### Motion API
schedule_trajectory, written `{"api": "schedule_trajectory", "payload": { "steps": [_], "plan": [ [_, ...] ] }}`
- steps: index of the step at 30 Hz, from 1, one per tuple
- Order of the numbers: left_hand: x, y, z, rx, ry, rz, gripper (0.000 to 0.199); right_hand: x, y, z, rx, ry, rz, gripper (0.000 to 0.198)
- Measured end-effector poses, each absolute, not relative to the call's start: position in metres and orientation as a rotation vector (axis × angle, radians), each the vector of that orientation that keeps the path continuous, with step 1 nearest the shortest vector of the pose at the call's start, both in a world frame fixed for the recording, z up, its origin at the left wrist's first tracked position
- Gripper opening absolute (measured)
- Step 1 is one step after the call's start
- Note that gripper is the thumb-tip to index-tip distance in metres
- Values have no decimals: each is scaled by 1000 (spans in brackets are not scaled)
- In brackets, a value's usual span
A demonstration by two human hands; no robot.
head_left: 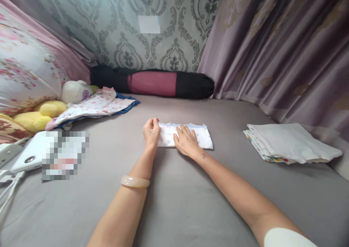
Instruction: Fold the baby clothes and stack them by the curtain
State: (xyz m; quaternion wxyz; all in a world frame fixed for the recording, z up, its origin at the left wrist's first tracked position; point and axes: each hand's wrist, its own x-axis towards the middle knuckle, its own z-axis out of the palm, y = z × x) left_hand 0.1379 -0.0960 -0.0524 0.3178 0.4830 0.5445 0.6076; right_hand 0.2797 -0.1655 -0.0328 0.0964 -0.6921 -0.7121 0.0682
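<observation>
The one camera, worn on the person's head, looks forward and down across the grey sheet (174, 192), showing the left hand (151, 132) and right hand (187, 140) at middling range towards twelve o'clock, the patterned wall (109, 28) farther beyond.

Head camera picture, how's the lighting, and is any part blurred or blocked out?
Head view: soft light, no strong glare on the folded cloth; head view: the purple curtain darkens toward the upper right; head view: a mosaic patch hides detail at left.
</observation>
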Motion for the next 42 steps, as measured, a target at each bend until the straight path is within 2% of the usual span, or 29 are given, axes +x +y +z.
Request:
{"api": "schedule_trajectory", "payload": {
  "steps": [7, 18, 34, 42],
  "plan": [
    [134, -91, -54, 946, 1335, 1628, 27, 255, -160, -30, -1942, -2151, 169, 56],
    [132, -91, -50, 822, 1338, 1620, 27, 249, -158, -38, -1952, -2177, 107, 57],
    [127, -90, -46, 708, 1340, 1638, 23, 219, -145, -39, -1836, -2254, 224, 60],
    [124, -89, -47, 705, 1351, 1620, 29, 217, -145, -36, -1863, -2253, 252, 59]
  ]
}}
